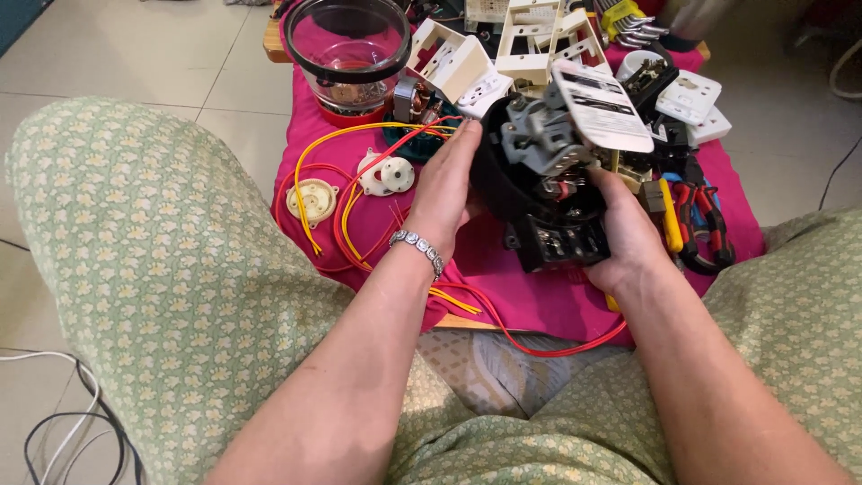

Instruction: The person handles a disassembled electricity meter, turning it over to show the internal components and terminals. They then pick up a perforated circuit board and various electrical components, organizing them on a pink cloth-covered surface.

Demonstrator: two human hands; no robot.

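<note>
Both hands grip the black motor unit [548, 193]: left hand [444, 184] on its round side, right hand [624, 229] under it. It looks heavy, stiff, with fragile wires.

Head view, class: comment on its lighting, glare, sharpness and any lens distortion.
Head view: soft, even daylight with faint shadows; glare glints on the clear jar and pale floor tiles; the black appliance part held by the left hand and right hand is sharp; the wide lens enlarges the knees at the edges.
</note>
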